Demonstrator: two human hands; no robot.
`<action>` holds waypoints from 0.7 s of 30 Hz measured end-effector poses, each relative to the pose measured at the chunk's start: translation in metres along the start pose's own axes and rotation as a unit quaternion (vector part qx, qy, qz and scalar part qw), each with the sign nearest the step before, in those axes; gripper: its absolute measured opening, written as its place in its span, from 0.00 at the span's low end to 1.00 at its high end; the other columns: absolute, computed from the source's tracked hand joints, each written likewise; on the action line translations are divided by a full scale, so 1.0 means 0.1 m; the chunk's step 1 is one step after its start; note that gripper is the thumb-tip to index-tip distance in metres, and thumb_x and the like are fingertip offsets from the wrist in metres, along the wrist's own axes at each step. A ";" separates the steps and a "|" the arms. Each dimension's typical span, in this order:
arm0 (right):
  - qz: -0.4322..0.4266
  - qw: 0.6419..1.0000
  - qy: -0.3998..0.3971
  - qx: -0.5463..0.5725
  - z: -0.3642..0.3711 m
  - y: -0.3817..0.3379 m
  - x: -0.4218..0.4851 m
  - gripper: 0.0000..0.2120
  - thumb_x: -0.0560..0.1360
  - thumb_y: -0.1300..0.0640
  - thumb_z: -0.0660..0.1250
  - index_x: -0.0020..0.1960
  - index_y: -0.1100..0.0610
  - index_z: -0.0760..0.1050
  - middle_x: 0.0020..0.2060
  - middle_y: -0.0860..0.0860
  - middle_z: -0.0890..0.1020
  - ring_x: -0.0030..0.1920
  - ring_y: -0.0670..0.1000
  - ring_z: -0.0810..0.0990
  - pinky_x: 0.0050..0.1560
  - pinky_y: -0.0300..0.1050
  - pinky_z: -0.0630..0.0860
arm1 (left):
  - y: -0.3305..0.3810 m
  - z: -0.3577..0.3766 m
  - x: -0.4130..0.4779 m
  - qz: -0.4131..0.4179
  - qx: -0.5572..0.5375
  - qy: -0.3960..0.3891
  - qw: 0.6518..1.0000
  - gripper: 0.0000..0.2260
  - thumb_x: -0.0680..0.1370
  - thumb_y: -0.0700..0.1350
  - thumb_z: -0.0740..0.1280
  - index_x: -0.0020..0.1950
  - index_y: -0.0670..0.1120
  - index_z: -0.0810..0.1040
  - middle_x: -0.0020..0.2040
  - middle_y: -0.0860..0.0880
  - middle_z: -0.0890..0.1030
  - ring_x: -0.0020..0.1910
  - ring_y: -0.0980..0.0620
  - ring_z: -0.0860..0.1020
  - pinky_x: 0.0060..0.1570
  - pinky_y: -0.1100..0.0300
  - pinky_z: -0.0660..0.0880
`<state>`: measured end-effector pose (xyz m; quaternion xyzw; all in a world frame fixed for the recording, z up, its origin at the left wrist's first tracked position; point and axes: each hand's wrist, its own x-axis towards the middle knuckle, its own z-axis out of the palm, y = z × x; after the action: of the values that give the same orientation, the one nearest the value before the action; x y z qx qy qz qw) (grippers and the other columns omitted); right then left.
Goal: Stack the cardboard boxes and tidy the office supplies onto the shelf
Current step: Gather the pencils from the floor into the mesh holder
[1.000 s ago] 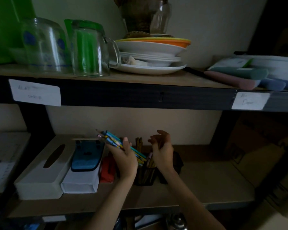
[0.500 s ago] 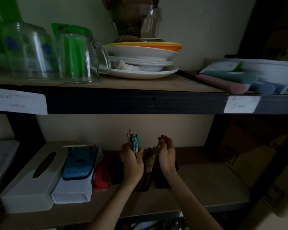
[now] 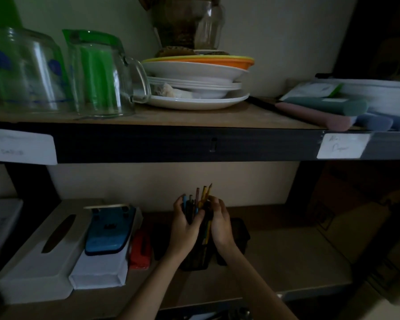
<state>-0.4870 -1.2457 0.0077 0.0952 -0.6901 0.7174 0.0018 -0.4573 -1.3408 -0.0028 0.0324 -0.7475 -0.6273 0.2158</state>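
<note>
The lower shelf carries a dark pencil cup between the left hand and right hand; left of them sit a red item, a white box and a tissue box.

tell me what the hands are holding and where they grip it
Both hold the bunch of pencils standing in the dark pen cup: left hand curled round the shafts from the left, right hand from the right, tips left free.
</note>
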 end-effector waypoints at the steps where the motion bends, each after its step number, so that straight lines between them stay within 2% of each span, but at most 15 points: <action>1: -0.004 1.000 -0.003 0.008 0.01 -0.01 -0.01 0.16 0.83 0.50 0.49 0.62 0.51 0.72 0.52 0.46 0.79 0.54 0.42 0.78 0.48 0.30 0.72 | -0.01 0.00 0.00 -0.002 -0.013 -0.010 1.000 0.28 0.78 0.45 0.65 0.74 0.49 0.56 0.63 0.56 0.70 0.62 0.59 0.70 0.59 0.64 0.68; 3: -0.014 1.000 -0.008 0.014 0.04 -0.01 -0.02 0.16 0.83 0.51 0.51 0.63 0.53 0.72 0.54 0.48 0.80 0.54 0.43 0.79 0.49 0.31 0.74 | -0.04 -0.01 0.00 -0.007 -0.041 -0.028 0.999 0.22 0.79 0.46 0.63 0.71 0.51 0.60 0.61 0.56 0.73 0.62 0.58 0.72 0.59 0.62 0.70; 5: -0.022 1.000 -0.010 0.019 0.06 0.00 -0.05 0.14 0.82 0.54 0.53 0.61 0.55 0.74 0.52 0.50 0.81 0.51 0.41 0.80 0.47 0.32 0.75 | -0.07 -0.01 -0.01 -0.012 -0.052 -0.048 0.997 0.13 0.80 0.45 0.59 0.64 0.56 0.64 0.58 0.56 0.75 0.58 0.59 0.75 0.55 0.65 0.72; 7: -0.032 0.999 -0.008 0.024 0.08 -0.01 -0.07 0.11 0.82 0.55 0.54 0.58 0.54 0.74 0.51 0.51 0.81 0.49 0.40 0.81 0.46 0.32 0.75 | -0.08 -0.02 0.00 -0.015 -0.071 -0.056 0.996 0.10 0.81 0.46 0.58 0.60 0.57 0.65 0.57 0.55 0.75 0.55 0.62 0.76 0.52 0.66 0.73; 9: -0.048 0.998 0.002 0.030 0.09 -0.02 -0.07 0.10 0.82 0.55 0.55 0.60 0.52 0.72 0.53 0.49 0.80 0.52 0.40 0.80 0.49 0.33 0.75 | -0.06 -0.02 0.00 -0.012 -0.097 -0.059 0.993 0.13 0.79 0.52 0.59 0.62 0.57 0.64 0.59 0.53 0.74 0.58 0.60 0.75 0.54 0.64 0.73; 11: -0.053 0.997 0.014 0.057 0.10 -0.06 -0.05 0.13 0.81 0.52 0.55 0.63 0.51 0.71 0.55 0.48 0.79 0.55 0.42 0.79 0.53 0.35 0.76 | -0.04 -0.02 -0.01 -0.009 -0.115 -0.061 0.991 0.19 0.78 0.55 0.59 0.67 0.56 0.61 0.61 0.56 0.73 0.59 0.63 0.73 0.56 0.64 0.71; 13: -0.024 0.993 0.016 0.110 0.12 -0.12 -0.03 0.16 0.81 0.49 0.55 0.63 0.53 0.74 0.55 0.52 0.80 0.56 0.47 0.80 0.57 0.42 0.76 | 0.00 -0.01 0.00 -0.008 -0.121 -0.063 0.991 0.19 0.78 0.56 0.59 0.68 0.56 0.62 0.62 0.58 0.73 0.60 0.63 0.73 0.58 0.64 0.71; 17: 0.045 0.978 0.037 0.202 0.14 -0.24 -0.01 0.20 0.80 0.48 0.58 0.48 0.62 0.80 0.45 0.60 0.82 0.49 0.57 0.82 0.55 0.51 0.78 | 0.04 0.00 0.02 -0.013 -0.097 -0.060 0.993 0.20 0.76 0.59 0.58 0.64 0.53 0.71 0.59 0.51 0.78 0.60 0.54 0.76 0.62 0.51 0.73; 19: 0.045 0.977 0.058 0.202 0.14 -0.24 0.01 0.17 0.80 0.54 0.60 0.40 0.65 0.77 0.39 0.62 0.79 0.47 0.59 0.80 0.55 0.53 0.76 | 0.06 0.00 0.03 -0.004 -0.067 -0.048 0.997 0.14 0.79 0.55 0.57 0.61 0.54 0.73 0.58 0.51 0.78 0.58 0.54 0.76 0.61 0.50 0.73; 21: 0.036 0.981 0.071 0.179 0.14 -0.21 0.02 0.15 0.79 0.59 0.61 0.38 0.67 0.76 0.36 0.61 0.77 0.44 0.59 0.78 0.51 0.51 0.76 | 0.07 -0.01 0.04 -0.002 -0.046 -0.033 0.998 0.10 0.82 0.48 0.55 0.58 0.57 0.74 0.57 0.52 0.78 0.57 0.56 0.76 0.61 0.54 0.73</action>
<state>-0.4844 -1.2586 0.0292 0.0179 -0.5513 0.8341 0.0074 -0.4595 -1.3414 0.0053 0.0031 -0.7242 -0.6626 0.1909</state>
